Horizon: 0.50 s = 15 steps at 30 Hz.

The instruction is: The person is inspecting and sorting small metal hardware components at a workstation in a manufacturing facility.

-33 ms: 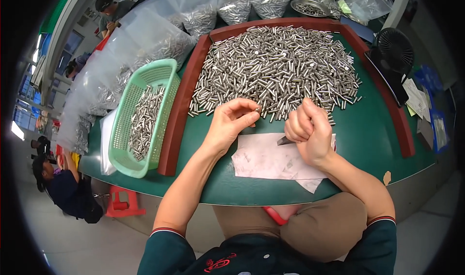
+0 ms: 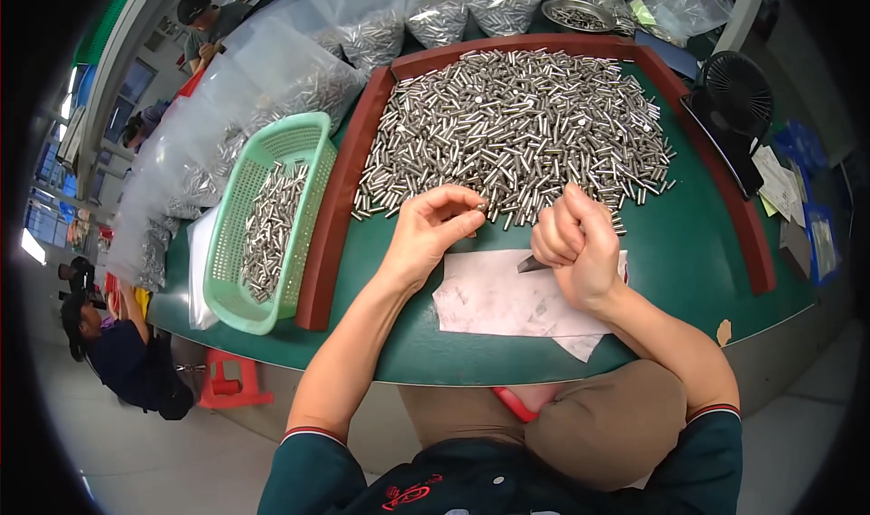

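Observation:
Before me a large heap of short metal pins [image 2: 517, 125] lies on the green tabletop. My left hand [image 2: 439, 225] is at the heap's near edge, thumb and index finger pinched on a small metal pin [image 2: 482, 204], of which only the end shows. To its right, my right hand [image 2: 580, 243] is closed in a fist round a dark tapered tool [image 2: 531, 264]; its exact kind is hidden by the fingers. Beneath the right hand a smudged pale pink cloth [image 2: 498, 297] lies flat on the table.
Dark red wooden rails [image 2: 340, 216] border the heap. Left of them stands a green plastic basket [image 2: 220, 261] partly filled with pins. Clear bags of pins [image 2: 372, 39] line the back and left. At right is a black fan [image 2: 736, 93]. Other people work at far left.

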### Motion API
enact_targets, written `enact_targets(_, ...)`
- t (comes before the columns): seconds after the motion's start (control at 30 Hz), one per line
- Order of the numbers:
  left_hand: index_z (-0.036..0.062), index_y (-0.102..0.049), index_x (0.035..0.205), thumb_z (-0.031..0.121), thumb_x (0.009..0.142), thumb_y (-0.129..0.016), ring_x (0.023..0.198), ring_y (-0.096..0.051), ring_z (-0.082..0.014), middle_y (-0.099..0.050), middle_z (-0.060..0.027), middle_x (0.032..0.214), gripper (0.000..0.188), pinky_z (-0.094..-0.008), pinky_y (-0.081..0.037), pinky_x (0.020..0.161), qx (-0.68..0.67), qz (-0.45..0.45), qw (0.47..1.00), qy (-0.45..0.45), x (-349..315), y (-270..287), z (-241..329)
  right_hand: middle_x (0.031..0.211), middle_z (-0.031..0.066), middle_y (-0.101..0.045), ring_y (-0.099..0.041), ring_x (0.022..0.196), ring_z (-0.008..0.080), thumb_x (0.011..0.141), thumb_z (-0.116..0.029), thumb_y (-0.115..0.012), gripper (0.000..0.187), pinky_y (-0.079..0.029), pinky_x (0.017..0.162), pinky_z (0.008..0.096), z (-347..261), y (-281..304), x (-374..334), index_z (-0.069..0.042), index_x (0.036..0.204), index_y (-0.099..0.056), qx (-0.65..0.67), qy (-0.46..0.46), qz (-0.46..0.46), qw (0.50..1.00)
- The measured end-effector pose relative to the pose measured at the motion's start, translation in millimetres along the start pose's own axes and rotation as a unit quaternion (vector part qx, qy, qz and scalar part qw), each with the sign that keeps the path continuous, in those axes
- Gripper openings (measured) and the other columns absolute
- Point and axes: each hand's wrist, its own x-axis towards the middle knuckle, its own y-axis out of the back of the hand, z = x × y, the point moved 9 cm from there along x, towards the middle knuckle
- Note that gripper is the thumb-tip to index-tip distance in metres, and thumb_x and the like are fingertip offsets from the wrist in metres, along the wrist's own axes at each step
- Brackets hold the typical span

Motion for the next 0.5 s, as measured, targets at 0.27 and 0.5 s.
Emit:
enact_targets(0.27, -0.0002, -0.06, 0.082, -0.003, 0.07, -0.063, 0.078, -0.048, -0.0094, -0.051, -0.0026, 0.085, 0.013, -0.0219, -0.04, 0.069, 0.099, -0.025, 0.988, -0.117, 1, -5, 15, 0.04, -0.0006, -0.025, -0.019, 0.036, 0.0087, 0.091, -0.026, -0.034, 0.047, -0.016, 0.036, 0.0242, -2, 1, -2, -0.011, 0.047, -0.026, 0.002, 0.004, 0.008, 1.0)
enact_targets(0.5, 0.0002, -0.059, 0.082, -0.003, 0.071, -0.063, 0.076, -0.049, -0.008, -0.051, -0.0019, 0.085, 0.012, -0.0206, -0.041, 0.069, 0.102, -0.017, 0.99, -0.098, 1, -5, 12, 0.04, -0.0008, -0.023, -0.016, 0.036, 0.0093, 0.09, -0.024, -0.031, 0.047, -0.016, 0.037, 0.0253, -1, 0, -2, -0.012, 0.046, -0.023, -0.023, -0.007, 0.015, 1.0)
